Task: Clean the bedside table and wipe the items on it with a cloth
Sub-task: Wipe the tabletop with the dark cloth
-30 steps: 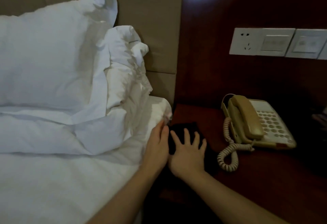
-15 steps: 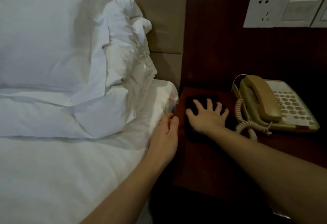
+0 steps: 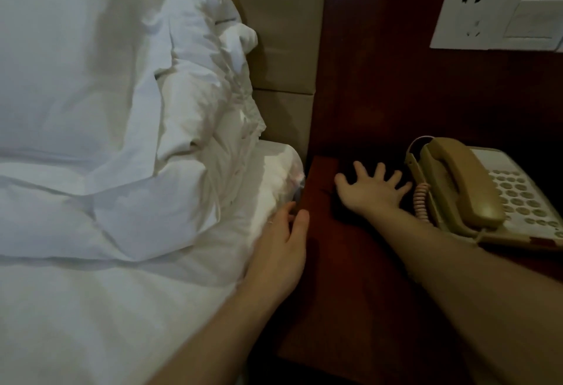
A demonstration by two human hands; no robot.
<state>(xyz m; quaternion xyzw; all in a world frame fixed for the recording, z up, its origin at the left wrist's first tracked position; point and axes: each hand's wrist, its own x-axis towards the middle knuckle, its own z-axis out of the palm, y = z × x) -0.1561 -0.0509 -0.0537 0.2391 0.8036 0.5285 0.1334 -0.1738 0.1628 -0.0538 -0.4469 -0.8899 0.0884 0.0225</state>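
Bedside table [image 3: 344,278] right of bed [image 3: 106,308]. Cloth [image 3: 350,171] on table, near back left corner, pressed flat under right hand [image 3: 370,191]. Phone [image 3: 475,189] on table, just right of cloth, handset laid on top. Left hand [image 3: 281,250] placed at bed edge, between bed and table. Pillows [image 3: 91,80] stacked at bed head, left of table. Wall socket [image 3: 499,16] above phone.

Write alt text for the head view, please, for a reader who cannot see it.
The right hand presses a dark cloth flat on the wooden bedside table, beside a beige telephone. The left hand rests against the white bed.
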